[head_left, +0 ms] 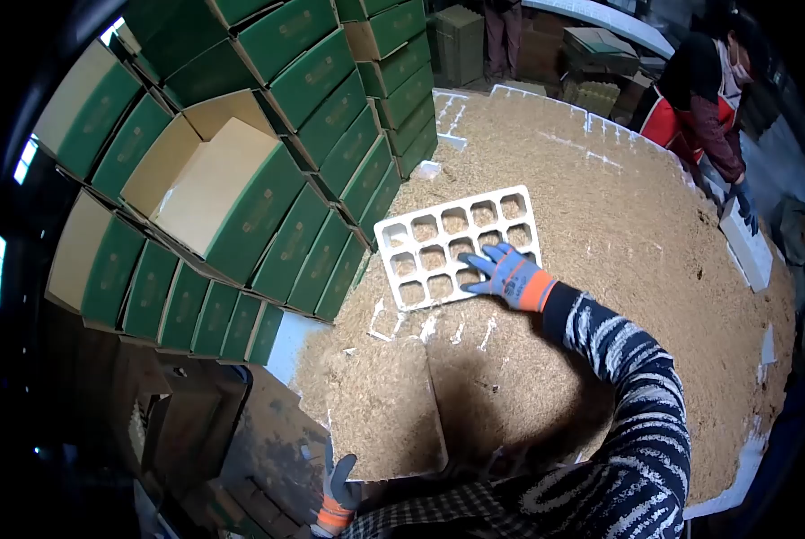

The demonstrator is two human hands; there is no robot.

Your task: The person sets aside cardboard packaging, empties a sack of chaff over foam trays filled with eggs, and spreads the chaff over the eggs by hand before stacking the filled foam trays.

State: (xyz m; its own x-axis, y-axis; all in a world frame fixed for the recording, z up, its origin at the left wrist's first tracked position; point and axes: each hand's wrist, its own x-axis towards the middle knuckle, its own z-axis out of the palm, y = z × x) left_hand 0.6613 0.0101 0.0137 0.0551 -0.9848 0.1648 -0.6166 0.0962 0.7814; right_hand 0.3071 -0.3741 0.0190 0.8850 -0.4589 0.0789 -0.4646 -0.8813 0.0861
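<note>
My right hand (510, 277), in a grey glove with an orange cuff, lies over the lower right part of a white foam tray (384, 235). Its fingers reach into the square cells and grip the walls between them. Brown sawdust-like material shows inside several cells. Down at the near edge, my left hand (338, 485), gloved alike, holds the near left corner of a tray covered with the same loose material (380, 409). The thumb shows at the rim; the other fingers are partly hidden.
Stacked green cardboard boxes (317, 99) rise on the left, one open box (214, 184) among them. Sawdust-like material (618, 242) covers the broad work surface, with white tray edges showing through. At far right, a person in a red apron (672, 121) handles a white foam tray (745, 242).
</note>
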